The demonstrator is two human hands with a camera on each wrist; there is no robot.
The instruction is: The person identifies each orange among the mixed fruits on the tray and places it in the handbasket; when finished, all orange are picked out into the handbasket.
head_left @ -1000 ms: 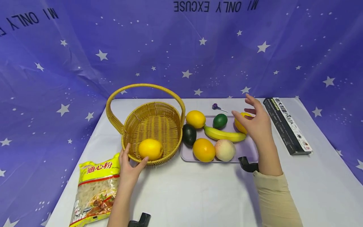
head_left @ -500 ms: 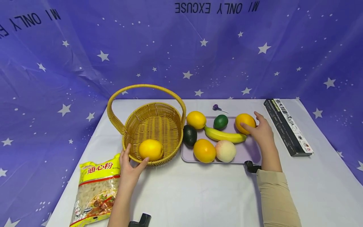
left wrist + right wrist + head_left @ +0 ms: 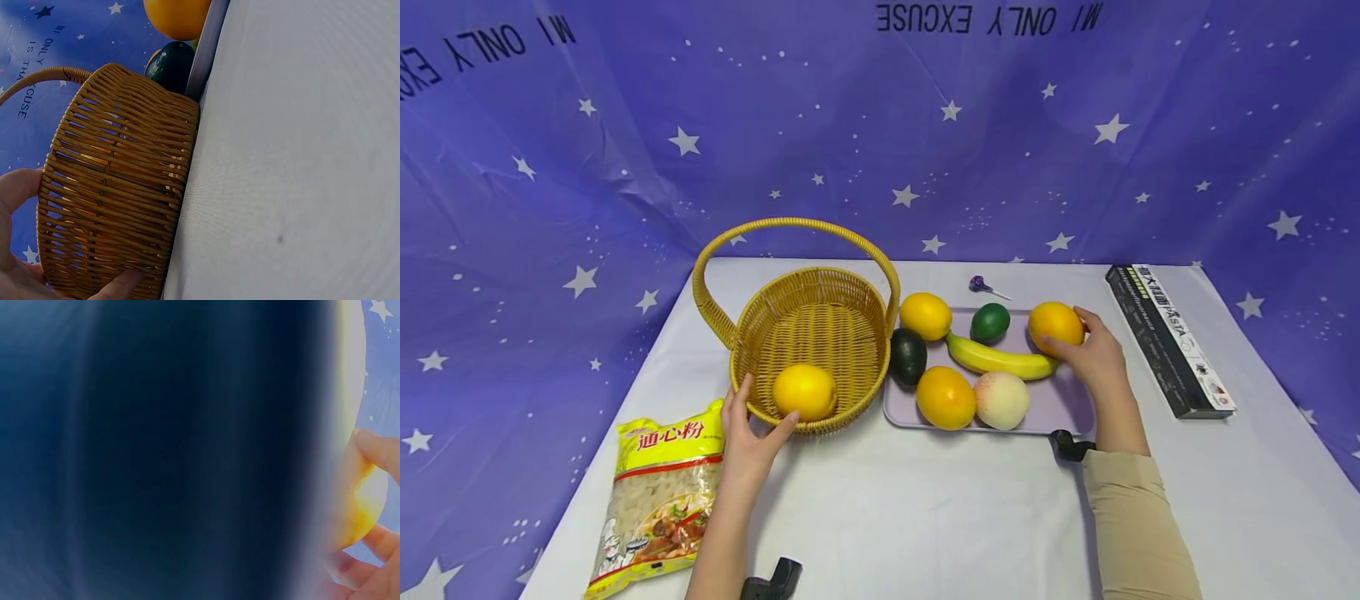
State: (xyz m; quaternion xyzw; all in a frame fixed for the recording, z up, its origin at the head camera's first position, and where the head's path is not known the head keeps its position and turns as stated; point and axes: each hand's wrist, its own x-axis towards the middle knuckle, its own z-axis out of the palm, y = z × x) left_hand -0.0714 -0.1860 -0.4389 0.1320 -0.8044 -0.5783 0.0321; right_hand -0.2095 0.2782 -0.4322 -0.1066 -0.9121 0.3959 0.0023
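Observation:
My left hand (image 3: 751, 446) holds the near-left side of a yellow wicker basket (image 3: 861, 402), thumb and fingers spread along its rim and wall. In the left wrist view its fingers touch the woven side of the basket (image 3: 115, 181). A yellow-orange fruit (image 3: 805, 392) lies inside the basket, close to my left thumb. Over the far right corner of the lilac tray (image 3: 1060, 410), my right hand (image 3: 1093, 354) grips an orange (image 3: 1056, 327) between thumb and fingers. A dark blurred shape covers most of the right wrist view, but fingers on the orange (image 3: 369, 506) show at its right edge.
The tray also bears a banana (image 3: 1000, 360), a peach (image 3: 1002, 400), another orange (image 3: 946, 398), a lemon (image 3: 926, 317), an avocado (image 3: 907, 357) and a green fruit (image 3: 990, 323). A lollipop (image 3: 979, 284) lies behind, a pasta box (image 3: 1172, 342) right, a pasta bag (image 3: 658, 500) left.
My right hand has come down from above the tray's right end and closed round the orange there. My left hand stays at the basket. The head view has shifted slightly.

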